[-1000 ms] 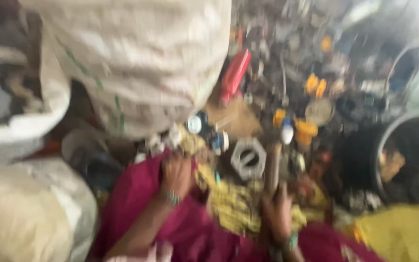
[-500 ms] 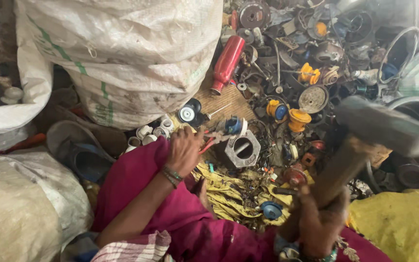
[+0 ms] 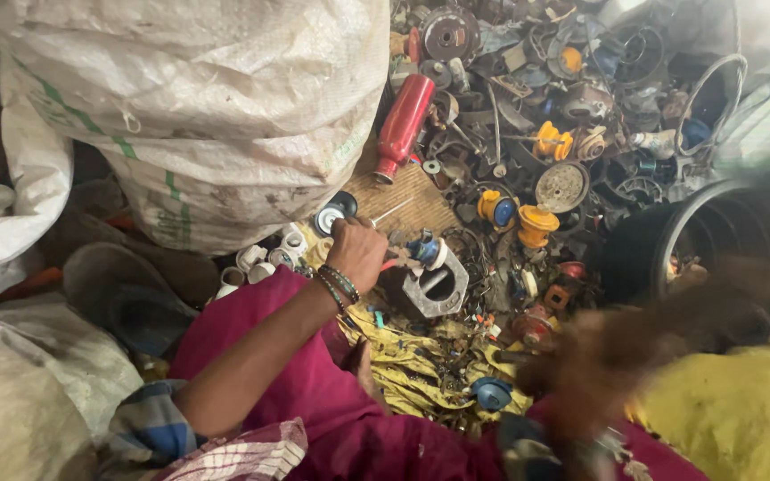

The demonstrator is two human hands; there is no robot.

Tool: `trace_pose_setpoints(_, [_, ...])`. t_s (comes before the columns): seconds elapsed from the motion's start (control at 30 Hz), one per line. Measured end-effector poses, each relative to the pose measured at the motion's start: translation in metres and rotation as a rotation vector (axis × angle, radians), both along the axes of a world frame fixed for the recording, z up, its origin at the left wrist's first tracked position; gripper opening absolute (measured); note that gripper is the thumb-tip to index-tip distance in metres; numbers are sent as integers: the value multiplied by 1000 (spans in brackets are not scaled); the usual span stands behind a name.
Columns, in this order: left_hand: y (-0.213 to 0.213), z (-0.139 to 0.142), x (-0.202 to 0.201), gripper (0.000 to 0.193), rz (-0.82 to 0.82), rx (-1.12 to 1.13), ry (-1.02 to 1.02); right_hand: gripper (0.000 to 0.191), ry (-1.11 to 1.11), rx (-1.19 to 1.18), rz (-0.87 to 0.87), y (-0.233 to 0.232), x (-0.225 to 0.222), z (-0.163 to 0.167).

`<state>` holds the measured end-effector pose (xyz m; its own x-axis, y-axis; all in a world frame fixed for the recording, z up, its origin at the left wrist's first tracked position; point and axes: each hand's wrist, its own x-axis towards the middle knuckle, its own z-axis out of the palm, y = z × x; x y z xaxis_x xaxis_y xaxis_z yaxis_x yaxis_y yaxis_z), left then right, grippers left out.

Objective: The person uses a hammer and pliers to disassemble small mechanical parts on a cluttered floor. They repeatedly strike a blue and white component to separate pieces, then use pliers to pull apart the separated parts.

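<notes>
The blue-and-white fitting point(image 3: 427, 249) sits on top of the grey metal block point(image 3: 437, 287), just right of the frame's centre; the block serves as a firm seat under it. My left hand point(image 3: 358, 252) reaches in from the lower left and pinches a thin red-handled tool point(image 3: 390, 262) whose tip meets the fitting, holding the piece steady from the side so that my fingers stay off its top. Left fingers: clenched around the tool. My right hand point(image 3: 581, 392), at the lower right, is a motion-blurred streak; it appears wrapped around a brown handle point(image 3: 670, 325), but I cannot tell the exact finger state. A yellow cloth point(image 3: 412, 370) lies under the block, across my magenta-clad lap, and collects small parts. The scrap pile point(image 3: 536, 107) fills the upper right. A white woven sack point(image 3: 198, 98) stands upper left, a red bottle point(image 3: 405, 120) beside it.
</notes>
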<state>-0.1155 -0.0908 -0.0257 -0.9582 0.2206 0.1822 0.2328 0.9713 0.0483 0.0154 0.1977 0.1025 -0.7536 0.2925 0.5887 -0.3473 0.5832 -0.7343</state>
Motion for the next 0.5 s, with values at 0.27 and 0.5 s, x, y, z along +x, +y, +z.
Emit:
trace_pose_setpoints(0.27, [18,-2,5,34,58,34,-49,35,-688,87,180,-35,-22,-108])
trace_pose_setpoints(0.5, [13,-5,14,40,93,22,8,40,-156,-296,172,-34,11,54])
